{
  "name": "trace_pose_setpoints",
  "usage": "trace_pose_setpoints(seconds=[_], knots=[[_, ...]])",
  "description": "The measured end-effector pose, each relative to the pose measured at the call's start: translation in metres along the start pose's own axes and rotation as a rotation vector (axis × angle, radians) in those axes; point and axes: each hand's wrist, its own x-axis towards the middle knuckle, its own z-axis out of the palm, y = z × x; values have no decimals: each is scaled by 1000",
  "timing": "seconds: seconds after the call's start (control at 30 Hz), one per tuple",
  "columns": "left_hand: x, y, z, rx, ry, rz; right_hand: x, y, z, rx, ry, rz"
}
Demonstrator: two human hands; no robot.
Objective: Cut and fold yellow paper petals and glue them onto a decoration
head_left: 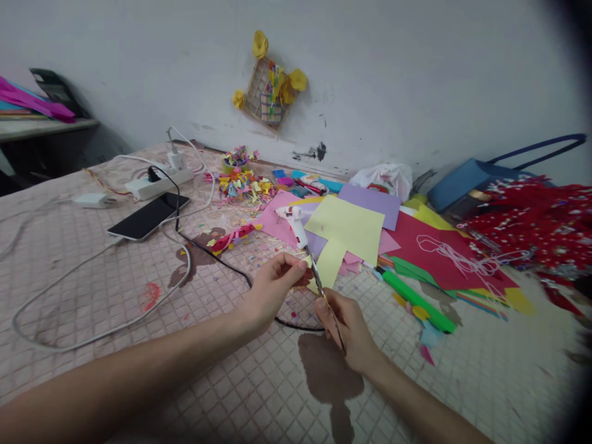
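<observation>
In the head view my right hand (348,324) is closed round the lower part of a thin dark stick (320,285) that slants up and to the left. My left hand (272,287) pinches a small pale yellow piece (306,263) close to the stick's upper end. A white glue gun (295,225) lies just beyond my fingers, on pink paper (275,217). Pale yellow sheets (348,225) lie right of it, partly over purple paper (375,205).
A phone (150,216), a power strip (160,183) and loose cables are on the left. Paper scraps (245,187) lie at the back. A green roll (416,301), red paper (439,250), white string (467,262) and a blue bag (469,179) are on the right.
</observation>
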Motion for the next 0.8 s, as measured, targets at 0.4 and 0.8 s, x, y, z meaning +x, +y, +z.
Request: trace_pose_setpoints(seconds=[0.4,0.8], knots=[[0,2,-1,-10,-3,2,-1,2,-1,-156,19,-44],[1,2,-3,2,-23,11,-2,-3,-3,-213,19,-39]])
